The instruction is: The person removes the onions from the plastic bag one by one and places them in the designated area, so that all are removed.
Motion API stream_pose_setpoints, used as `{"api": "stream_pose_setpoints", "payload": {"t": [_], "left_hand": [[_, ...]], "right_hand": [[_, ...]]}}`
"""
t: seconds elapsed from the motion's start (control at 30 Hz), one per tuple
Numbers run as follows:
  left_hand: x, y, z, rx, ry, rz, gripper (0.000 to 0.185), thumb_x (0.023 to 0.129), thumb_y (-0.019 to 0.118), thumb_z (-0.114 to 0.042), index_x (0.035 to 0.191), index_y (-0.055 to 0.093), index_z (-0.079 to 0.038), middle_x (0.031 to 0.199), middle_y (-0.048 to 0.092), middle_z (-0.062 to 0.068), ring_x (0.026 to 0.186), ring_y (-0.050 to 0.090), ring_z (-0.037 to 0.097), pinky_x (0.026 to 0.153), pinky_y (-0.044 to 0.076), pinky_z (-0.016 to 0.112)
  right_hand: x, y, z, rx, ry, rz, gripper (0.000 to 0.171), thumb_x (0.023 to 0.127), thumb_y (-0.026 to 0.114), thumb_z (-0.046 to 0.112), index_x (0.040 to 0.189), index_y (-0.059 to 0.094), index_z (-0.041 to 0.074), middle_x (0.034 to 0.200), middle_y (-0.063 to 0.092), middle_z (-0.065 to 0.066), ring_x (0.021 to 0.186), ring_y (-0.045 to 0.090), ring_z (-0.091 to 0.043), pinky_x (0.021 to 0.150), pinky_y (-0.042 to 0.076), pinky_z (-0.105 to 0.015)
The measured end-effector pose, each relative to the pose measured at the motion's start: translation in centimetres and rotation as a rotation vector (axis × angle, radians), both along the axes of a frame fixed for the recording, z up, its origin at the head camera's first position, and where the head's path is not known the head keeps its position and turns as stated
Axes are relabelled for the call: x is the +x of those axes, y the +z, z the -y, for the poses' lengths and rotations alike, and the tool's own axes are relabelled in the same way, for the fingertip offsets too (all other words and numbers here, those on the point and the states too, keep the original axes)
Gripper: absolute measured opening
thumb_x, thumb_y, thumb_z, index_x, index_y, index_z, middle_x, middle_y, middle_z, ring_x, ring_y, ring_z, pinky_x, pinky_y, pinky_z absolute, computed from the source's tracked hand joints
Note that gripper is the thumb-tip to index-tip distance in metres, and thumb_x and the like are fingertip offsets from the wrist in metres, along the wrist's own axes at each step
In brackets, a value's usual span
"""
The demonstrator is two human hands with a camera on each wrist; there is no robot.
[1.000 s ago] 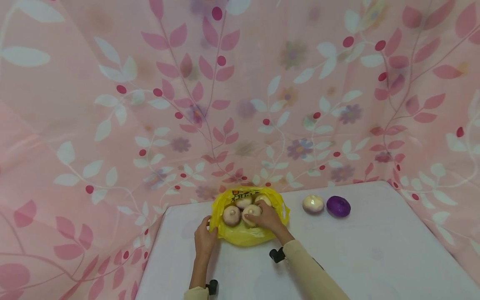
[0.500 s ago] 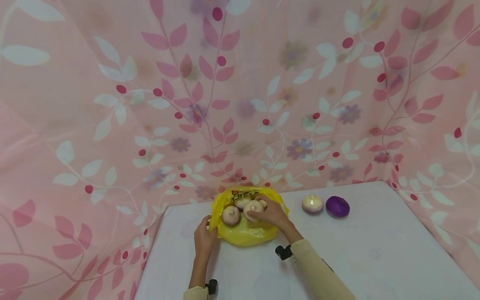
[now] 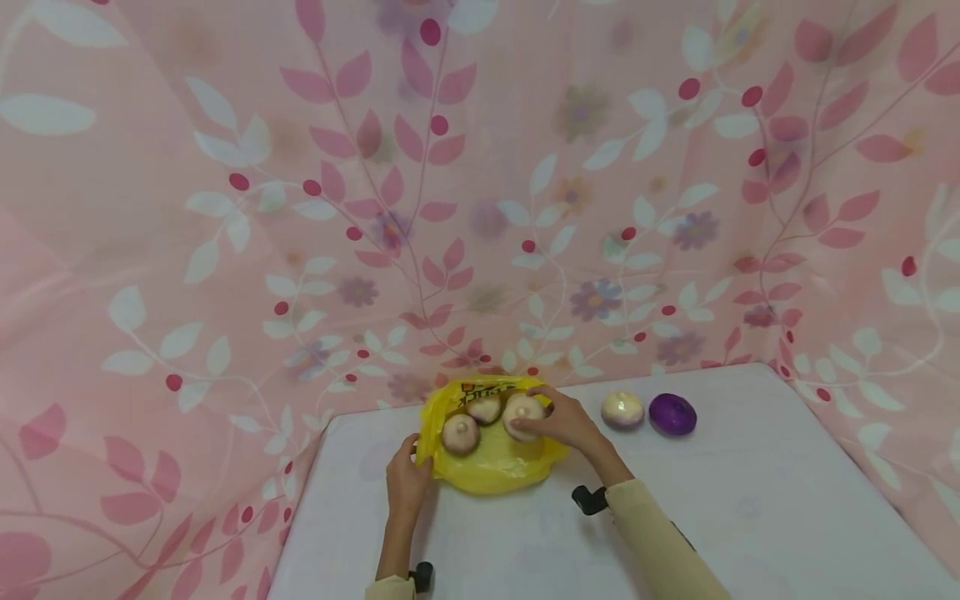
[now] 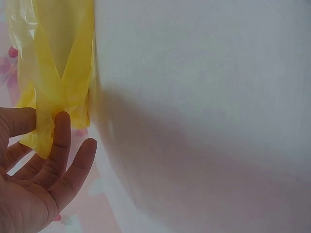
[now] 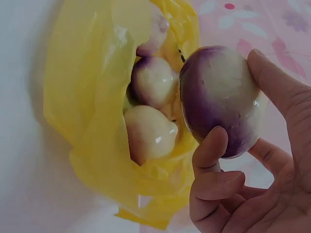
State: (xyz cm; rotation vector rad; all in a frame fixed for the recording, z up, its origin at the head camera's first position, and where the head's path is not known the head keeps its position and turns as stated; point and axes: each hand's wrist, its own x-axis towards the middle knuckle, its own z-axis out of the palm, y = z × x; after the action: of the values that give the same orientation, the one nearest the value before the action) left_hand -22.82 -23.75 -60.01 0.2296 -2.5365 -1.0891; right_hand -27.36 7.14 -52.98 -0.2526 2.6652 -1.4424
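Note:
A yellow plastic bag (image 3: 491, 477) lies with its mouth open on the table, and several white-and-purple turnips (image 5: 150, 133) sit inside. My left hand (image 3: 407, 483) pinches the bag's left edge; in the left wrist view the thumb and fingers (image 4: 60, 141) close on the thin yellow plastic. My right hand (image 3: 568, 423) grips one turnip (image 5: 221, 99) between thumb and fingers. In the head view that held turnip overlaps the right side of the bag's mouth. Two turnips in the bag, such as the left one (image 3: 461, 434), show in the head view.
To the right of the bag, another turnip (image 3: 622, 410) and a deep-purple round vegetable (image 3: 672, 414) stand side by side on the white table (image 3: 757, 500). A pink floral curtain (image 3: 480, 208) rises behind the table's back edge.
My right hand has lifted one turnip from among the others and moved it right, toward the bag's right rim. My left hand keeps its hold on the bag's left edge.

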Motion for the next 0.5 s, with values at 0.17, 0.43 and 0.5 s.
{"api": "stream_pose_setpoints", "payload": {"t": [0.17, 0.43, 0.5], "left_hand": [[0.0, 0.1, -0.1, 0.0, -0.005, -0.001, 0.041, 0.084, 0.072, 0.0, 0.124, 0.063, -0.002, 0.11, 0.069, 0.018, 0.098, 0.064, 0.037, 0.085, 0.053, 0.05], [0.0, 0.0, 0.0, 0.001, -0.002, 0.01, 0.041, 0.084, 0.072, 0.0, 0.123, 0.063, -0.002, 0.111, 0.068, 0.018, 0.098, 0.064, 0.036, 0.086, 0.052, 0.051], [0.1, 0.0, 0.0, -0.002, 0.002, 0.018, 0.041, 0.084, 0.071, 0.0, 0.124, 0.062, -0.002, 0.111, 0.068, 0.018, 0.099, 0.064, 0.036, 0.087, 0.052, 0.051]], "right_hand": [[0.0, 0.4, -1.4, -0.007, 0.001, -0.011, 0.067, 0.074, 0.079, 0.057, 0.129, 0.058, 0.023, 0.099, 0.065, -0.003, 0.084, 0.057, -0.019, 0.068, 0.048, -0.032], [0.2, 0.8, -3.7, -0.032, 0.013, -0.034, 0.067, 0.077, 0.079, 0.052, 0.132, 0.056, 0.02, 0.096, 0.064, -0.006, 0.082, 0.057, -0.02, 0.064, 0.048, -0.033], [0.3, 0.9, -4.2, -0.026, 0.013, -0.035, 0.068, 0.077, 0.079, 0.053, 0.133, 0.056, 0.021, 0.097, 0.064, -0.006, 0.082, 0.057, -0.021, 0.065, 0.048, -0.033]]}}
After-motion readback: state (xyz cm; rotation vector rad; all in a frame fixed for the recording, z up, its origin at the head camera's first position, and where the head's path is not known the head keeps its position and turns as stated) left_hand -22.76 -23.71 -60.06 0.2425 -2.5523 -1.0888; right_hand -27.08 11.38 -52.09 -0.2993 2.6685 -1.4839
